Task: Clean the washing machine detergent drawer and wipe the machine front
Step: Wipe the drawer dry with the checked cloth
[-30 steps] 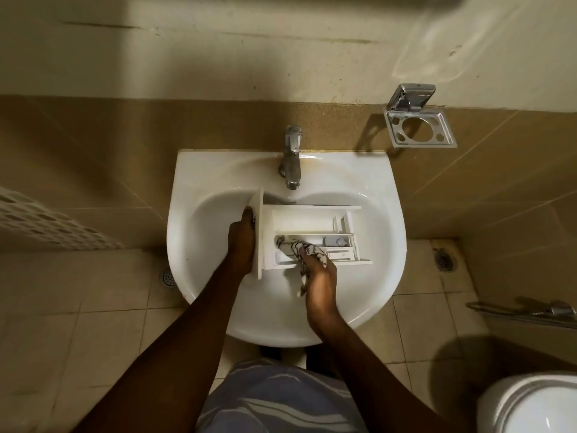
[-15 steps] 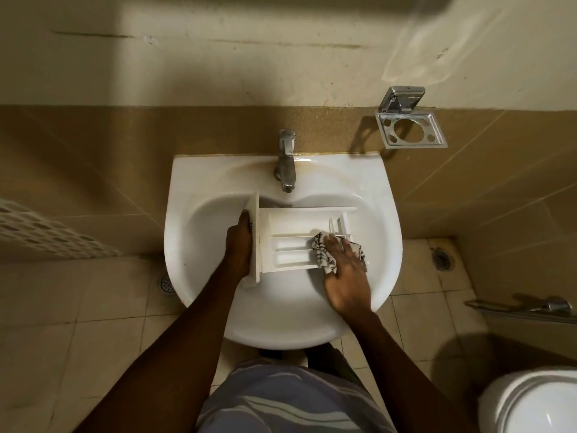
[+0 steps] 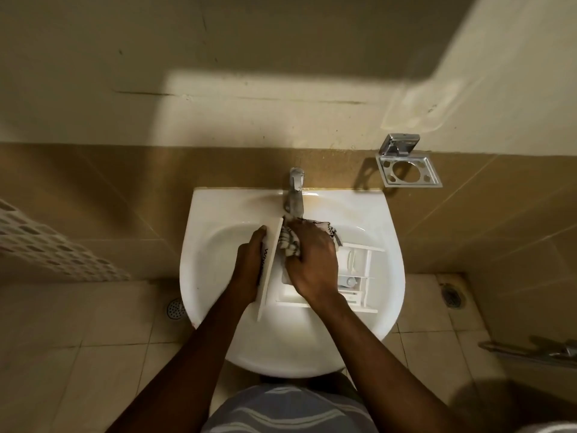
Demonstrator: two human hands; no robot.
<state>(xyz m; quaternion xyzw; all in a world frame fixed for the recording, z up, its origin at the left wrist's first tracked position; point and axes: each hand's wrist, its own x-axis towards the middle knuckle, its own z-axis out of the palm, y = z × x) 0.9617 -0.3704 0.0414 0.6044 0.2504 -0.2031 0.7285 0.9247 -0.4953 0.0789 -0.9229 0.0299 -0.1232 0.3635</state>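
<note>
A white detergent drawer [image 3: 356, 264] lies in the white washbasin [image 3: 212, 264], its flat front panel standing on edge at the left. My left hand [image 3: 249, 267] grips that front panel from the left side. My right hand [image 3: 312, 257] holds a white cloth with black stripes [image 3: 288, 243] and presses it into the drawer's far left corner, just behind the panel. Part of the cloth sticks out beyond my fingers toward the tap. The drawer's left compartments are hidden under my right hand.
A chrome tap [image 3: 294, 192] stands at the back of the basin, right above the cloth. A chrome holder [image 3: 407, 168] is fixed to the wall at the right. On the tiled floor are two drains [image 3: 175, 309] [image 3: 451, 296]. A white perforated basket [image 3: 46, 245] sits at the left.
My right hand has swept the cloth from the drawer's right end to its far left corner beside the front panel. The left hand keeps its grip on the panel.
</note>
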